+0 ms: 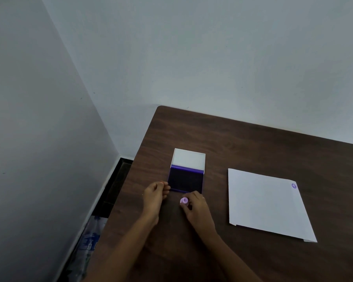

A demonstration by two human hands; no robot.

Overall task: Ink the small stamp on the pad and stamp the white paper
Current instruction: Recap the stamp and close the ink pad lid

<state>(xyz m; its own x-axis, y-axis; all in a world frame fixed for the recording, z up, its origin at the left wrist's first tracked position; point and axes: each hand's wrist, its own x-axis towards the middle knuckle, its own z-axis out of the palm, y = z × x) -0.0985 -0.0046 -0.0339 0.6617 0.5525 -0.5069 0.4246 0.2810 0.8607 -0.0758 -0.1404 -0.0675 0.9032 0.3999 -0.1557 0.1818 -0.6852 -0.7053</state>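
Stamp pinched in right hand nr pad's front edge; left hand, fingers curled, steadies pad w/o gripping; tilted dab risks patchy ink.

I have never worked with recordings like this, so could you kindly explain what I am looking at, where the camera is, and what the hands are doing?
There is no machine here: a person works with bare hands, and the one picture comes from a wide-angle camera worn on the head, looking forward and down. On the dark wooden table lies an open ink pad, its white lid folded back, and to the right a white paper with one purple stamp mark near its far corner. The left hand touches the pad's near left corner. The right hand grips a small pink stamp, just in front of the pad.
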